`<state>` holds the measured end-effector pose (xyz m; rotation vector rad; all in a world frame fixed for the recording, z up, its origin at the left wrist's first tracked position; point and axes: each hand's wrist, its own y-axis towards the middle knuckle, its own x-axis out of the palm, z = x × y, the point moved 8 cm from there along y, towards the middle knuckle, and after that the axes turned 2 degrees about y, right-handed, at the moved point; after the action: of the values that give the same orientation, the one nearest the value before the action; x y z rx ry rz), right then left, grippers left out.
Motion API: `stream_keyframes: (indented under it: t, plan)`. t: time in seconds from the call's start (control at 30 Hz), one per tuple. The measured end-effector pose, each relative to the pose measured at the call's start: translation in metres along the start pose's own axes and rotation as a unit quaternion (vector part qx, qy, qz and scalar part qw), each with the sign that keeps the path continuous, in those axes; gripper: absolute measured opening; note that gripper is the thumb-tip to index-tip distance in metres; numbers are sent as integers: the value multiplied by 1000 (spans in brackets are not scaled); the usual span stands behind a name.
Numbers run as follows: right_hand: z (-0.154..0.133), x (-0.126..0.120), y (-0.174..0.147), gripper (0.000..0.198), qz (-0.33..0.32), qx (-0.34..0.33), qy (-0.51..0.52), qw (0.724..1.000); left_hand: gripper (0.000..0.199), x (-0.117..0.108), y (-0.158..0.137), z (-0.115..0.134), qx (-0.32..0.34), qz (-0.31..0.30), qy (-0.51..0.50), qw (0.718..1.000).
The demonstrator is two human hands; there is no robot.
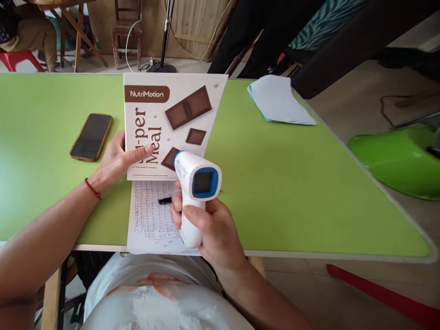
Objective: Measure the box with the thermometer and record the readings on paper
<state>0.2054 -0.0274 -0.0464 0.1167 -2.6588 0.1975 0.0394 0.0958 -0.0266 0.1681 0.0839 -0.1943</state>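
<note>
My left hand (118, 156) grips a white NutriMotion box (182, 96) at its lower left, thumb across the printed front. Chocolate pieces and brown lettering cover that face, which tilts toward me. In my right hand (215, 224) is a white and blue infrared thermometer (187, 183), held by its handle. Its dark screen faces me, and its front end points at the box's lower part. Beneath both lies a handwritten sheet of paper (147, 229) at the table's near edge. A black pen (165, 200) rests on the sheet, partly hidden behind my right fingers.
A smartphone (91, 137) in a brown-edged case lies left of the box on the green table (292, 192). Folded white paper (278, 98) sits near the far right corner. Beyond the right edge is a bright green plastic object (398, 160). A wooden chair (127, 34) stands behind.
</note>
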Motion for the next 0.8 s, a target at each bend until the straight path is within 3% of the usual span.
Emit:
stream_keyframes:
  t: [0.37, 0.8]
  plan:
    - [11, 12, 5, 25, -4, 13, 18, 1000, 54, 1, 0, 2, 6, -13, 10, 1000]
    - [17, 10, 6, 30, -7, 6, 20, 1000, 48, 9, -3, 18, 32, -36, 16, 999]
